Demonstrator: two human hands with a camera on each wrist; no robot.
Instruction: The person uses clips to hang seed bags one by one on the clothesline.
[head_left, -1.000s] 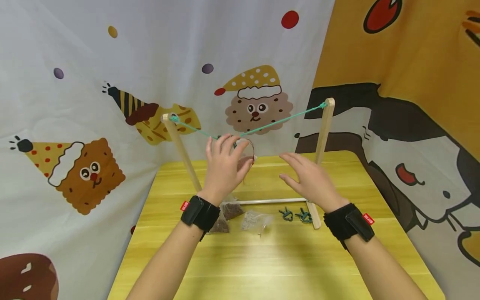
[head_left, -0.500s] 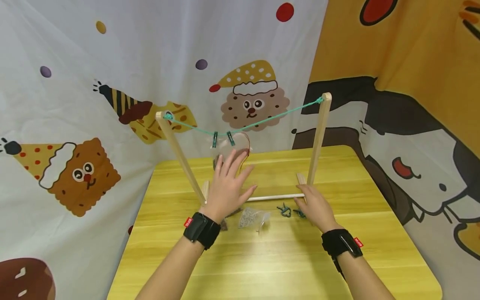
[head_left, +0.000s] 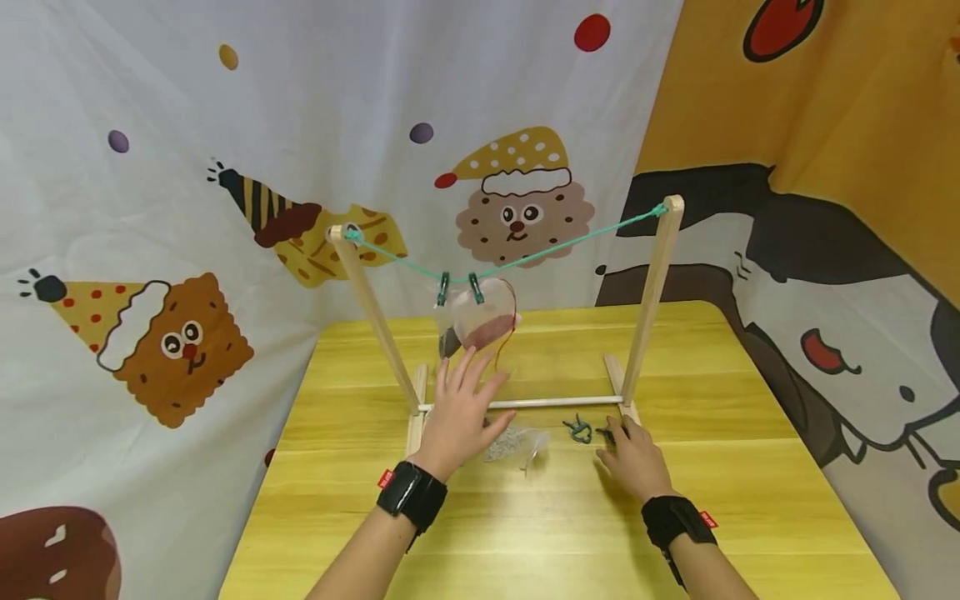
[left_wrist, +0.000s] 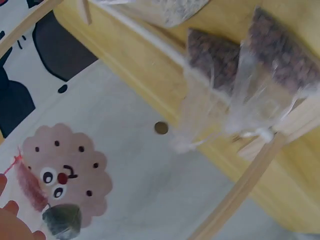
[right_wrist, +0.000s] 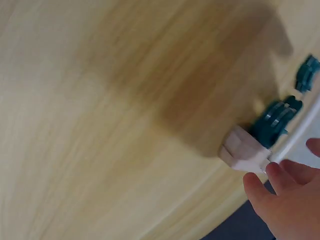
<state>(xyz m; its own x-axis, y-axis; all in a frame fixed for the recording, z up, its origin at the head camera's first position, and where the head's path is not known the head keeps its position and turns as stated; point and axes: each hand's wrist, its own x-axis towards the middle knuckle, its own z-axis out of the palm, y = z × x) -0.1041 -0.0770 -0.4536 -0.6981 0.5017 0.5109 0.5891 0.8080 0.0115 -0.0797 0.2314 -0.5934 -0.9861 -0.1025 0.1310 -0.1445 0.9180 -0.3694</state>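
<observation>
My left hand (head_left: 461, 417) is spread with straight fingers, just below two small clear bags hanging from a green cord (head_left: 570, 243). One hanging bag (head_left: 487, 321) holds reddish stuff and has a red string; the other (head_left: 450, 342) has dark contents. Two green clips, a left clip (head_left: 444, 288) and a right clip (head_left: 476, 288), fasten them to the cord. Low over the table, my right hand (head_left: 637, 462) reaches with loosely bent fingers beside a green clip (right_wrist: 275, 120). Another green clip (head_left: 578, 430) lies to its left. Nothing shows between the right fingers in its wrist view.
A wooden frame has a left post (head_left: 378, 325), a right post (head_left: 652, 300) and a white crossbar (head_left: 558, 402). On the yellow table (head_left: 525, 525) lie a bag of pale granules (head_left: 510, 443) and two bags of brown granules (left_wrist: 215, 55). A printed curtain (head_left: 315, 100) hangs behind.
My left hand has come down from the clips on the cord to below the hanging bags. My right hand has dropped from mid-air to beside the clips on the table.
</observation>
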